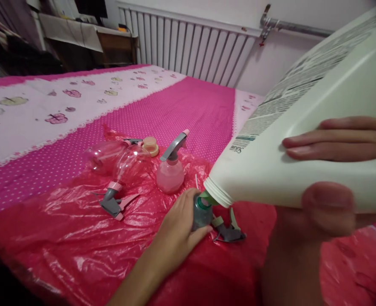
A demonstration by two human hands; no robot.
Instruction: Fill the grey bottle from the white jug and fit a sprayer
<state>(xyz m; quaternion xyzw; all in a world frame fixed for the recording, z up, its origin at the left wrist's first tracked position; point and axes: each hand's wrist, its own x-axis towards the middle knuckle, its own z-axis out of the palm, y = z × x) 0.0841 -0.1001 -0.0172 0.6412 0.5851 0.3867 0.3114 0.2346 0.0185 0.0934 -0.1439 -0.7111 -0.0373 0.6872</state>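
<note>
My left hand (183,221) is wrapped around a small green spray bottle (202,219) with its top off, holding it upright. Above it my right hand (340,144) grips a large white jug (264,182), tipped so that its ribbed neck points down at the small bottle's mouth. Green liquid (208,197) shows between the two openings. Beside the bottle lies its spray head (229,231), dark grey with a pale green trigger. A pink spray bottle (170,175) with its grey head fitted stands close to my left hand, with pinkish contents.
Clear pink spray bottles (132,163) lie on red plastic sheeting (79,246), near a cream cap (150,146). Beneath the sheeting is a pink and white bedspread (162,110). A radiator (190,46) and a desk (111,44) with a monitor stand behind.
</note>
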